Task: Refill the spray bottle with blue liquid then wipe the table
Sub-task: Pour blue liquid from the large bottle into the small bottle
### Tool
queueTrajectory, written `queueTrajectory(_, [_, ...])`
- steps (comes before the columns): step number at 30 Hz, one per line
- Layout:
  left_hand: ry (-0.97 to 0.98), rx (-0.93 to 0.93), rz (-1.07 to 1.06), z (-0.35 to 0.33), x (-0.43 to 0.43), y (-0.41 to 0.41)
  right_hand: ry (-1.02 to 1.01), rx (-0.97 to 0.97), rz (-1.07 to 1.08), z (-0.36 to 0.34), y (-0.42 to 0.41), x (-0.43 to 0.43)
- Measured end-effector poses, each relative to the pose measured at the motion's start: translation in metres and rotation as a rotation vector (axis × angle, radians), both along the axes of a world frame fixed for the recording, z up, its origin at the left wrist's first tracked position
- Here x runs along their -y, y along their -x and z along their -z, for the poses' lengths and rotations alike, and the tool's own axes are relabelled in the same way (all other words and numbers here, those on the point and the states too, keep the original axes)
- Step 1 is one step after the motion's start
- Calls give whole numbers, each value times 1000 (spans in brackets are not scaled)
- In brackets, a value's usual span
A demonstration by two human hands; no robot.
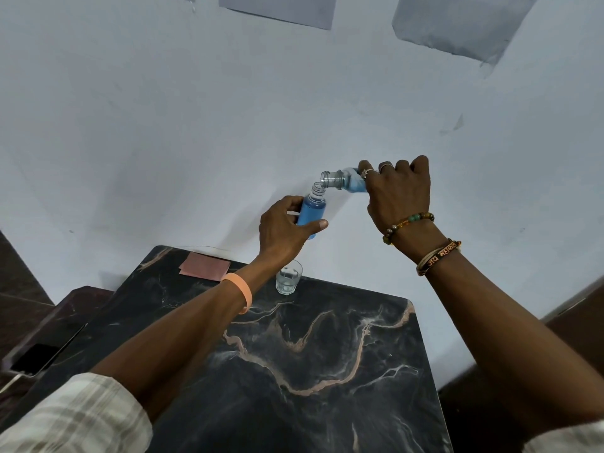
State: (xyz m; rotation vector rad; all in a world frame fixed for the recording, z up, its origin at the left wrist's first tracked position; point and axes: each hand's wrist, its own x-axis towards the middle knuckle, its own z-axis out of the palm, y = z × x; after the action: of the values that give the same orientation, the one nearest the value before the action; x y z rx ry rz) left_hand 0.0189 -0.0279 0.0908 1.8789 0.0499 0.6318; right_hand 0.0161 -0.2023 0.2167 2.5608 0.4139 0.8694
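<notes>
While the left hand (284, 227) is gripping the uncapped spray bottle (312, 210), nearly full of blue liquid and raised above the counter, the right hand (397, 191) is curling round a tilted refill bottle (340, 180), whose mouth is sitting just beside the spray bottle's neck. The counter (327, 371), black marble with tan veining, is carrying a clear glass (288, 277) near its far edge and a pink cloth (205, 266) at its far left corner. A pale wall (196, 125) is rising behind, bearing grey rectangular patches (457, 24). A dark phone (34, 358) is lying on a lower surface at left.
</notes>
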Motion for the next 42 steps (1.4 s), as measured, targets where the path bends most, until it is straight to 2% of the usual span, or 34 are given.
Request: queueTrajectory(42, [15,-9,5,-5,-2,8,8,33,-10,-2,6,-3])
